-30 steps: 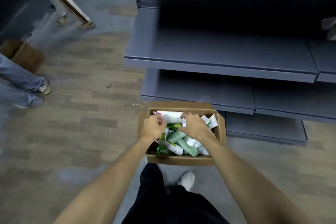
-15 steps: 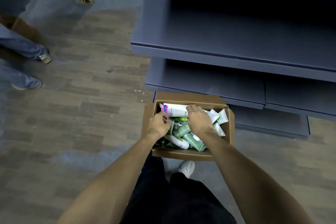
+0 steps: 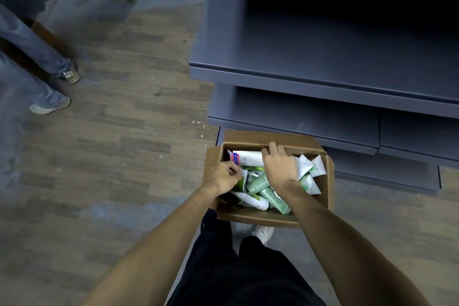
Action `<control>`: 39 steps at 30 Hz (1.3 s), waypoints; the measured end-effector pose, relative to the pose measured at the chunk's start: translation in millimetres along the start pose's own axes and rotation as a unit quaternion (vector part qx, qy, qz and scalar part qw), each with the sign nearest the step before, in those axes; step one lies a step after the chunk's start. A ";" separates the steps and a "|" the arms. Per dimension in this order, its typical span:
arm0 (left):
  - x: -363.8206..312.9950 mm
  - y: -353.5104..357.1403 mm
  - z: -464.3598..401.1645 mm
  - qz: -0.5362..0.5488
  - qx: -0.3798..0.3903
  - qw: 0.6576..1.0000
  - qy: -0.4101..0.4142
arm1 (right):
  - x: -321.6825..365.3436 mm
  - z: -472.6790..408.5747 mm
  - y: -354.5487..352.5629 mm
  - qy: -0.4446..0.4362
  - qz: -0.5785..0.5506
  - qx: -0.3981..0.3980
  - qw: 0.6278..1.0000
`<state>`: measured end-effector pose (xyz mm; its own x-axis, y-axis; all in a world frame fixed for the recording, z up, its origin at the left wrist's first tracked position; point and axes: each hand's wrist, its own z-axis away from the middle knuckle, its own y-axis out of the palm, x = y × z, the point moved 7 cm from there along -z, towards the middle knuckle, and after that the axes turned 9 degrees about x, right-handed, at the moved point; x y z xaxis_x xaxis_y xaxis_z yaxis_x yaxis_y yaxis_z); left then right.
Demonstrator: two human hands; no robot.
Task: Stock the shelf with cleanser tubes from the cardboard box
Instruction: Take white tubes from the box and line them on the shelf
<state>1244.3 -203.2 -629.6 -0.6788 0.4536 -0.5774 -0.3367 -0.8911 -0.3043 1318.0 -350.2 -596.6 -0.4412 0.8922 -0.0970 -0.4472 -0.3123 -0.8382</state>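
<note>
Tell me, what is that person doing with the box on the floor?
A person is bending over a cardboard box full of cleanser tubes that sits on the floor by a grey shelf. Both hands are inside the box. The right hand grips a white tube at the back, and the left hand holds things near that tube's pink end. No tubes show on the shelf yet.

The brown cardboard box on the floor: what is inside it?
The brown cardboard box holds loose cleanser tubes: a long white tube at the far wall, green tubes, white flat-ended tubes. Both hands cover the middle; lower layers are hidden.
</note>
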 end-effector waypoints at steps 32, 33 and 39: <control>-139.9 -75.5 52.6 -0.026 0.048 0.961 0.271 | -24.2 71.5 -41.4 -0.048 -0.611 -0.059 0.788; -148.7 -84.5 58.8 -0.037 0.038 0.958 0.282 | -23.6 70.4 -52.0 -0.056 -0.614 -0.071 0.784; -201.0 -136.7 109.5 -0.017 -0.018 0.938 0.346 | -25.3 71.3 -136.2 -0.094 -0.599 -0.142 0.782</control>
<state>1355.3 -174.0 -389.0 -0.0784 0.3929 -0.9162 -0.3197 -0.8804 -0.3502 1334.7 -353.6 -441.7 0.0441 0.4173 0.9077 -0.4479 0.8204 -0.3554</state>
